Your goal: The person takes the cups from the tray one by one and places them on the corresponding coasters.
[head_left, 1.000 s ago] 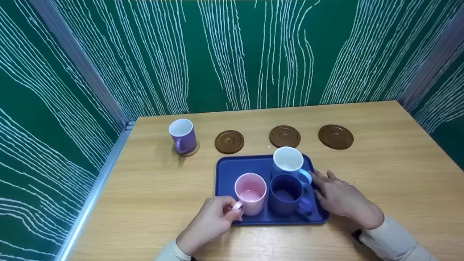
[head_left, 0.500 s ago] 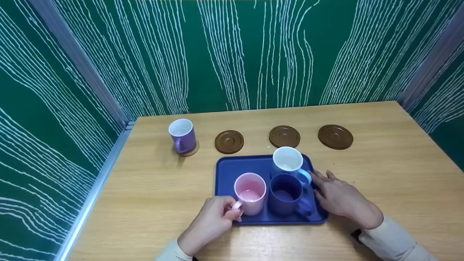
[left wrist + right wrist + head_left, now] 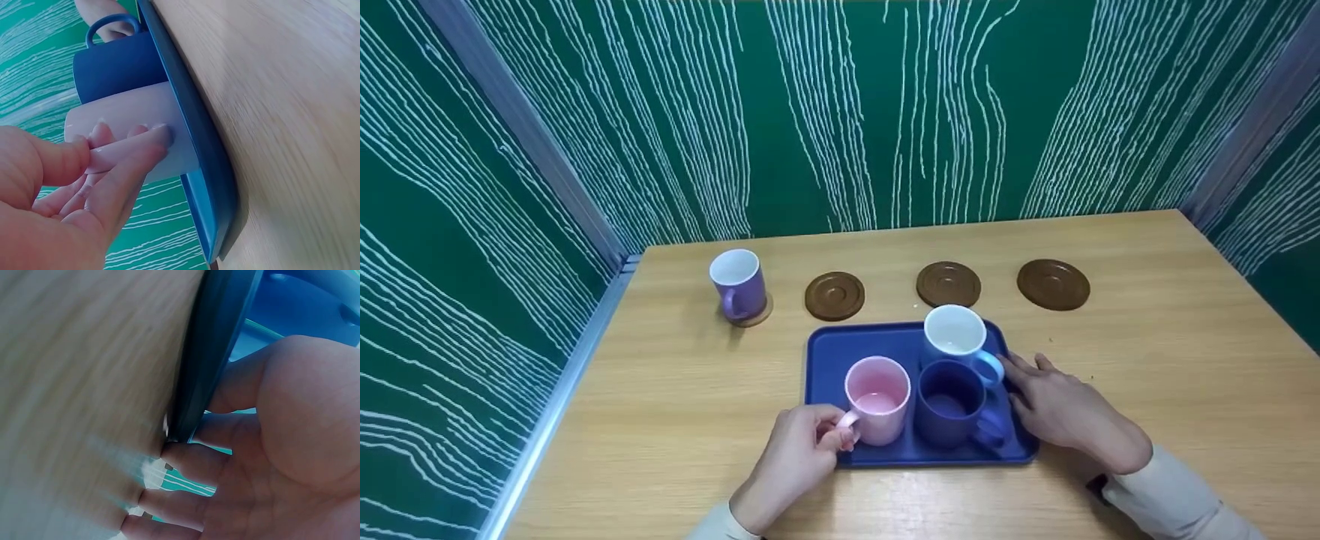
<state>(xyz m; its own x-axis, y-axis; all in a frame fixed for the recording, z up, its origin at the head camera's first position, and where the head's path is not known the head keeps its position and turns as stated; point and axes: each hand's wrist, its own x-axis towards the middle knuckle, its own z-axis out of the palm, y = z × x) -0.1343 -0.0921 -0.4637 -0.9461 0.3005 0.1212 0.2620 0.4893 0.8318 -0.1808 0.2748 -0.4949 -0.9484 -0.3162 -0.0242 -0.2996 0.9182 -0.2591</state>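
My left hand pinches the handle of a pink mug, which stands upright over the near-left part of a dark blue tray. In the left wrist view, the thumb and fingers close around the handle. My right hand lies against the tray's right edge, fingers extended; in the right wrist view some fingertips rest on the table beside the tray rim. A navy mug stands right of the pink one. Behind it is a light blue mug with a white inside, partly hidden.
A purple mug sits on a coaster at the back left. Three brown coasters, a left one, a middle one and a right one, lie in a row behind the tray. A green patterned wall borders the table.
My left hand and the pink mug's handle have shifted very slightly left. My right hand stays at the tray's edge, and the other mugs keep their places.
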